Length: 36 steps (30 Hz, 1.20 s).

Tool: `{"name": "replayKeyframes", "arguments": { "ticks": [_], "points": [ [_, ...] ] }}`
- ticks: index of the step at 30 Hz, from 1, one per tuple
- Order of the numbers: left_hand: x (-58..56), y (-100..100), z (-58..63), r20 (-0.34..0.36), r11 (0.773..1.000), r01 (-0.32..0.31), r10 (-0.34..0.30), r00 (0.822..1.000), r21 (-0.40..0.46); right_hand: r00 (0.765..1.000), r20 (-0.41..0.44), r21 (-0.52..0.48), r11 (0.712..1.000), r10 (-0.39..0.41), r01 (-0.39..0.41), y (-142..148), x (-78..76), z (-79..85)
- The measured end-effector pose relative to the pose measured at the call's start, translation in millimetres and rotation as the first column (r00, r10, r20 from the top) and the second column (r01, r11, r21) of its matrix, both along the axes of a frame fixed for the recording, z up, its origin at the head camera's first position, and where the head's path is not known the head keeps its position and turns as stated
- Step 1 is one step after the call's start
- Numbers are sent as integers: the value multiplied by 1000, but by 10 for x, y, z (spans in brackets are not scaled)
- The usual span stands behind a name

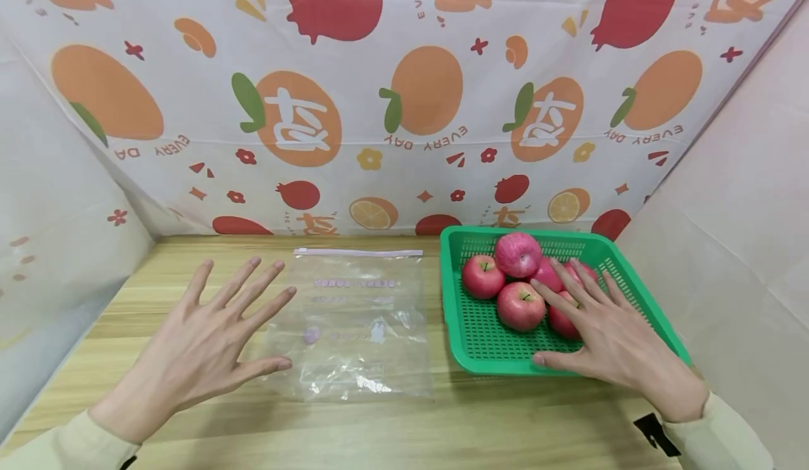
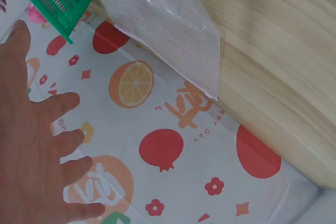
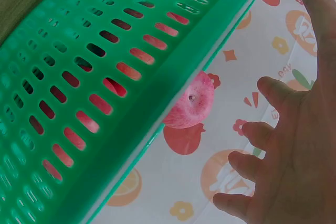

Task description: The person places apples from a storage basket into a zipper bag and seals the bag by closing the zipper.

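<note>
My left hand (image 1: pixel 211 340) hovers with spread fingers over the wooden table, just left of a clear zip bag (image 1: pixel 354 315). The bag lies flat, its zip edge toward the back, with faint printing on it. On the right, my right hand (image 1: pixel 609 336) is held with fingers spread above a green basket (image 1: pixel 470 366), holding nothing. Several red apples lie in that basket, among them a pink-red apple (image 1: pixel 518 254) on top and another apple (image 1: pixel 521 306) in front. The right hand hides part of the apples. In the right wrist view, the basket's slotted wall (image 3: pixel 100 82) stands beside the right hand (image 3: pixel 294 140).
A fruit-printed cloth (image 1: pixel 379 105) hangs behind the wooden table (image 1: pixel 303 431). White cloth sides (image 1: pixel 57 196) close off the left and right. The basket stands close to the right side, near the back edge.
</note>
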<state>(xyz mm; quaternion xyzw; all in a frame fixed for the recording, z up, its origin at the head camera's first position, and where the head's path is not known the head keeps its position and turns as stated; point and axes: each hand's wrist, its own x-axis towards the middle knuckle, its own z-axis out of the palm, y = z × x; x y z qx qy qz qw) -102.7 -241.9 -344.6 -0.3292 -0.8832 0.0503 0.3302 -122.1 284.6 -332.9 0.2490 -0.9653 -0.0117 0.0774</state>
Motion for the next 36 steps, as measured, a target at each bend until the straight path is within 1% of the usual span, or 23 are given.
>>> {"name": "replayKeyframes", "arguments": {
  "ticks": [4, 7, 14, 18, 21, 24, 26, 27, 30, 33, 36],
  "points": [
    [-30, 41, 26, 4, 1000, -5, 5, 1000, 0, 1000, 9, -1, 1000, 1, -1, -7, 1, 9],
    [-57, 90, 45, 21, 1000, -15, 15, 1000, -1, 1000, 21, 1, 1000, 0, 0, -21, 3, 18],
    [-110, 217, 31, 116, 999, -41, 39, 993, 11, 1000, 26, -8, 1000, 9, -9, -72, 8, 41],
    [-168, 285, 32, 179, 998, -65, 59, 982, 24, 1000, 16, -19, 1000, 22, -21, -114, 13, 69],
    [-215, 335, 53, 249, 995, -98, 91, 964, 19, 1000, 6, -32, 999, 25, -25, -146, 24, 99],
    [-255, 376, 67, 328, 991, -133, 123, 937, 9, 1000, -5, -46, 999, 28, -28, -179, 33, 128],
    [-283, 394, 54, 367, 989, -151, 138, 920, 7, 999, -14, -55, 998, 31, -31, -195, 38, 146],
    [-296, 403, 49, 392, 987, -162, 146, 908, 6, 999, -16, -60, 998, 31, -32, -201, 39, 153],
    [-346, 422, 14, 438, 983, -183, 160, 885, 10, 999, -26, -69, 997, 31, -33, -215, 43, 172],
    [-398, 442, -27, 471, 980, -198, 169, 866, 12, 999, -35, -75, 997, 34, -37, -224, 50, 186],
    [-433, 475, -91, 510, 979, -203, 172, 843, 5, 999, -39, -82, 996, 37, -40, -232, 62, 190]
  ]
}}
